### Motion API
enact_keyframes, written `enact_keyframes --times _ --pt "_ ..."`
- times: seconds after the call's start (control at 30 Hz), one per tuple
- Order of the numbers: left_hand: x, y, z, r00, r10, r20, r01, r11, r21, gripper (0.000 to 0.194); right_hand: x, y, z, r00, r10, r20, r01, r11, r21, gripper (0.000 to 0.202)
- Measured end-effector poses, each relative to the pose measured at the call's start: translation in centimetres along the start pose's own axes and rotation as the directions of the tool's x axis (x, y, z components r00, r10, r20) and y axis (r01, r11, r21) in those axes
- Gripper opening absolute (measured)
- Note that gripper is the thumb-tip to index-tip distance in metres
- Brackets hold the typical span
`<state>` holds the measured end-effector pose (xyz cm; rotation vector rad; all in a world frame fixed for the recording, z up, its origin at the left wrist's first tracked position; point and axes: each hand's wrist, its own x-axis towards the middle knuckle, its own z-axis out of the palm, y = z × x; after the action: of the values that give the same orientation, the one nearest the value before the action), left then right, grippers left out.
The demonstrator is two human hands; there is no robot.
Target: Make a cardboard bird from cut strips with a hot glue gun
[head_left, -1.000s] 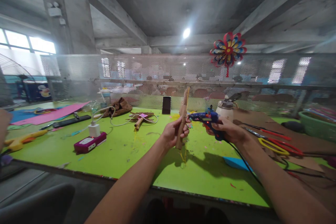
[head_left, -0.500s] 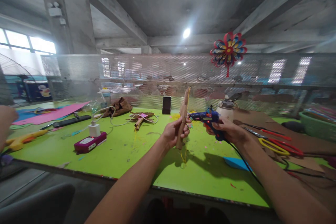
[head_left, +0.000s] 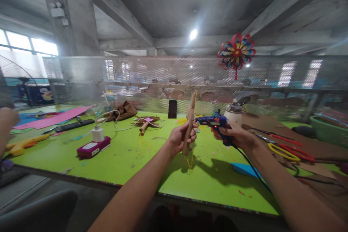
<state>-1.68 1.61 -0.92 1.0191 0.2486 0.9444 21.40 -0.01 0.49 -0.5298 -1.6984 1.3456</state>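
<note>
**Glue gun nozzle at a brown roll above the green table**

The left hand [head_left: 179, 138] is closed around a brown rolled stick [head_left: 189, 122], holding it upright above the green table [head_left: 127, 159]; a yellow thread [head_left: 191, 160] dangles from its lower end; the right hand [head_left: 237, 135] grips a blue glue gun [head_left: 214, 121], its nozzle pointing left and just touching the stick; a black cord [head_left: 251, 168] trails from the gun along the right forearm; red-and-yellow scissors [head_left: 285, 148] lie to the right; a pink power bank [head_left: 93, 147] sits well to the left; another person's hand [head_left: 7, 123] shows at the left edge.
</note>
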Motion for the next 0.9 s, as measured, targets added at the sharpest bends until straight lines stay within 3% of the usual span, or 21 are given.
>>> enact_keyframes --times 0.9 --pt "0.1 0.0 -0.1 0.999 -0.011 -0.032 0.011 1.0 0.001 0.03 -0.2 -0.9 0.9 0.996 0.02 0.087 -0.03 0.993 0.118 0.034"
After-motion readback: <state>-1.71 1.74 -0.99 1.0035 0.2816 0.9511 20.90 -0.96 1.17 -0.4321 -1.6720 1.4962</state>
